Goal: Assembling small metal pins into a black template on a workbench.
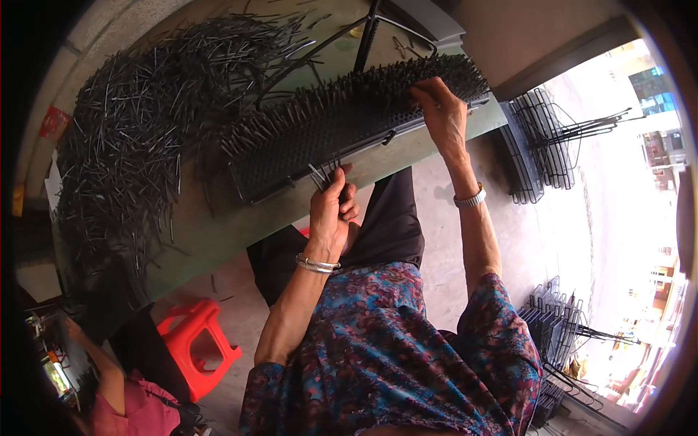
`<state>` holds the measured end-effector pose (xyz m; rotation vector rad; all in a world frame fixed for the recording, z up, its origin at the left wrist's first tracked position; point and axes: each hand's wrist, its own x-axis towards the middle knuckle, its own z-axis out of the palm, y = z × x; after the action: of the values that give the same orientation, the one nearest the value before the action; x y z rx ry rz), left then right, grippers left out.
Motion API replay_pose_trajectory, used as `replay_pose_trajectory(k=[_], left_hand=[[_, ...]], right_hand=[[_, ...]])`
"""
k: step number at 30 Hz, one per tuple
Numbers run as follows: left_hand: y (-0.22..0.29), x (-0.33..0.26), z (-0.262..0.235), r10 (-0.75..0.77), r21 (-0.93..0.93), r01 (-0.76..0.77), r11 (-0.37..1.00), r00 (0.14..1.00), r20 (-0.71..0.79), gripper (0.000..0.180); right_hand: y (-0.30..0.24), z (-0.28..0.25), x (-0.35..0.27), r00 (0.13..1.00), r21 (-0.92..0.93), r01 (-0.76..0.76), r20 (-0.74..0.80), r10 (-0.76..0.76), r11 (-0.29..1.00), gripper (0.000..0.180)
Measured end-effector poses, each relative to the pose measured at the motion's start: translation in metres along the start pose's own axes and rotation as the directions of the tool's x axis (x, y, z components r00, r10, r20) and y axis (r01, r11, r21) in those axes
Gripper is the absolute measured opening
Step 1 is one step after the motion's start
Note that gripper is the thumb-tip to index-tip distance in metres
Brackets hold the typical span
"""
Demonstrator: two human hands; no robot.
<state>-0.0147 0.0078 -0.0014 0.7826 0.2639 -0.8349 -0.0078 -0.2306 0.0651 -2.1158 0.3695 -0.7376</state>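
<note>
A long black perforated board [273,166] lies along the near edge of the table. Thin dark rods [291,112] stand close together in its far rows, while the near rows at its left show bare holes. My left hand [332,218] is closed on a few loose rods [318,174], just off the board's near edge. My right hand [443,116] reaches over the right part of the board, fingers pinched together against the standing rods. Whatever its fingertips hold is hidden among the dark rods.
A large heap of loose rods [138,131] covers the table's left side. Black wire racks [542,142] stand on the floor at the right. A red plastic stool [196,345] stands at lower left, near another person in a pink top [142,407]. Small scissors-like tool [403,47] lies behind the board.
</note>
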Motion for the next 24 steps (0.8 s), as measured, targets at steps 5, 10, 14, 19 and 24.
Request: replay_pose_trajectory(k=[5,10,14,19,24], left_hand=[[-0.001,-0.007,0.009,-0.053,-0.026,0.053,0.998,0.998,0.037,0.032],[-0.001,-0.010,0.012,-0.049,-0.003,0.049,0.999,0.999,0.009,0.031],[-0.003,-0.010,0.010,-0.055,-0.011,0.055,0.998,0.998,0.016,0.031],[-0.004,-0.011,0.016,-0.053,0.007,0.053,0.999,0.998,0.019,0.032],[-0.005,-0.013,0.020,-0.035,0.032,0.035,0.999,0.999,0.011,0.031]], right_hand=[[0.003,-0.004,0.004,0.998,0.009,0.041,0.053,-0.042,0.999,0.011],[0.001,0.004,-0.002,0.999,-0.017,0.042,-0.034,-0.042,0.999,0.010],[0.007,0.010,-0.004,0.998,-0.001,0.057,-0.033,-0.057,0.998,0.010],[0.015,0.008,0.002,0.951,-0.420,0.292,0.028,-0.309,0.859,0.009],[0.016,0.009,0.004,0.919,-0.511,0.353,0.033,-0.393,0.784,0.010]])
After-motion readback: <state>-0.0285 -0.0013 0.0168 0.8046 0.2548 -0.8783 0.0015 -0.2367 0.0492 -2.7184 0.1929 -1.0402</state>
